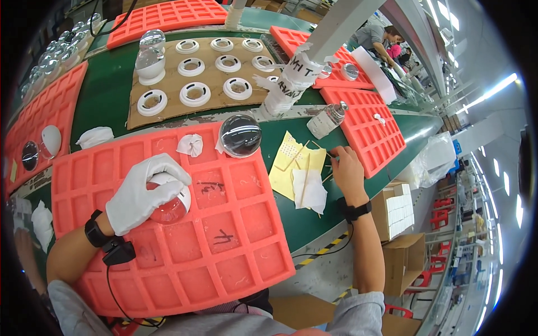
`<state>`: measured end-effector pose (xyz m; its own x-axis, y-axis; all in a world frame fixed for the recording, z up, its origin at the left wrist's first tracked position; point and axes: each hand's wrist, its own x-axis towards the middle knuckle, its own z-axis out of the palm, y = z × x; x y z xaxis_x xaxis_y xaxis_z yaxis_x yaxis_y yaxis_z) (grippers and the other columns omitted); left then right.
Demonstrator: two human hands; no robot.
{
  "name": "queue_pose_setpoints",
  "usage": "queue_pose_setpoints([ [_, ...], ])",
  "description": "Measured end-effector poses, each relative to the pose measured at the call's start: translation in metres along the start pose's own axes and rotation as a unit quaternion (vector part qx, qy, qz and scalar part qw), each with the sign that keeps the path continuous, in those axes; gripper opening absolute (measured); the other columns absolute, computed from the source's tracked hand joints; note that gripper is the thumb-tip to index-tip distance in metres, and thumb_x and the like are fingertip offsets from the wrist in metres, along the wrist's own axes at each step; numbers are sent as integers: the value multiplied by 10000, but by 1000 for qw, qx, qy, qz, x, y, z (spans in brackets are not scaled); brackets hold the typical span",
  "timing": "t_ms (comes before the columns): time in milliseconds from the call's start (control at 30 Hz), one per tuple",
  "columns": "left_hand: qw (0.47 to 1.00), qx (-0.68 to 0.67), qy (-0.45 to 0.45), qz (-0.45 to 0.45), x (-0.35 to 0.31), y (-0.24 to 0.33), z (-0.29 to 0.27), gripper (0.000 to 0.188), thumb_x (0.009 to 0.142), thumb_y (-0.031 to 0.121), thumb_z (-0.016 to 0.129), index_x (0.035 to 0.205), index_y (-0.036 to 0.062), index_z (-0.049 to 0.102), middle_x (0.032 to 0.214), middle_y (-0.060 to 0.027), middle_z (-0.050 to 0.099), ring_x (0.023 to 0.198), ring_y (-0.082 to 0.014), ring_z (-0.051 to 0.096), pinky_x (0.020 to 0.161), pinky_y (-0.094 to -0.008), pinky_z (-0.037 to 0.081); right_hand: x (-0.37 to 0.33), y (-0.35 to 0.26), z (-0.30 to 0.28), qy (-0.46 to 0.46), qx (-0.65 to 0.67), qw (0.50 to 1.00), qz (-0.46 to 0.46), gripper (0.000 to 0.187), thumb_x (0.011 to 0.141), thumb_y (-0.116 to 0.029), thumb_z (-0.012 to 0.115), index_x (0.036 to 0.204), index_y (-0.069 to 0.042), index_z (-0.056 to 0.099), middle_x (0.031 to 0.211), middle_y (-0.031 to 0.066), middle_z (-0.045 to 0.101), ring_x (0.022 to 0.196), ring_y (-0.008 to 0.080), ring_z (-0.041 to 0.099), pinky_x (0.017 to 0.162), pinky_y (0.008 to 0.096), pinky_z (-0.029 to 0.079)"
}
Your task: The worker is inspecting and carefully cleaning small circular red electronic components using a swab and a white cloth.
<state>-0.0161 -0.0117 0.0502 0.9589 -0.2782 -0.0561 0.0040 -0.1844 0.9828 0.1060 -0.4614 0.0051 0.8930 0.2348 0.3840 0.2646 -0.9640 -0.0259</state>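
The left hand (143, 193) wears a white glove. Its fingers curl around one clear glass ball (168, 208) and hold it tight. The ball sits on the big orange tray (224, 246), in a square hole near the left side. A second glass ball (240, 135) rests at the top edge of this tray, well apart from the hand.

The right hand (346, 171) is bare. Its fingertips pinch together on a thin wooden stick (332, 158), just beside some yellow paper sheets (294, 162) on the green table (112, 95).

Behind lies one brown cardboard sheet (168, 78). It holds ten white rings (195, 93) that show, and two more glass balls (151, 53) stand at its left end. One small clear bottle (327, 119) lies near the white post (291, 78).
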Motion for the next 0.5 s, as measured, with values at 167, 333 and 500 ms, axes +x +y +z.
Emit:
queue_pose_setpoints([
  [167, 1000, -9, -6, -10, -1, 0, -2, 157, 876, 60, 611, 1011, 12, 674, 1007, -65, 648, 974, -142, 624, 905, -288, 481, 9, 17, 6, -62, -62, 996, -7, 126, 913, -68, 631, 1026, -16, 606, 973, 168, 643, 917, 363, 633, 743, 451, 520],
  [333, 1000, -13, -16, 0, -1, -2, -1, 168, 872, 55, 605, 1019, 10, 672, 1013, -68, 646, 994, -142, 623, 921, -288, 480, 5, 22, 6, -22, -31, 999, -27, 121, 971, -115, 594, 1016, -4, 574, 935, 130, 632, 871, 265, 633, 709, 386, 524],
  [500, 1000, 5, -21, 1, -1, -2, -2, 170, 872, 57, 605, 1020, 11, 673, 1023, -63, 645, 993, -137, 620, 922, -287, 478, -5, -24, -50, -5, 489, 857, 162, 130, 1051, -145, 520, 1090, -28, 561, 918, 50, 581, 825, 149, 575, 674, 289, 459],
])
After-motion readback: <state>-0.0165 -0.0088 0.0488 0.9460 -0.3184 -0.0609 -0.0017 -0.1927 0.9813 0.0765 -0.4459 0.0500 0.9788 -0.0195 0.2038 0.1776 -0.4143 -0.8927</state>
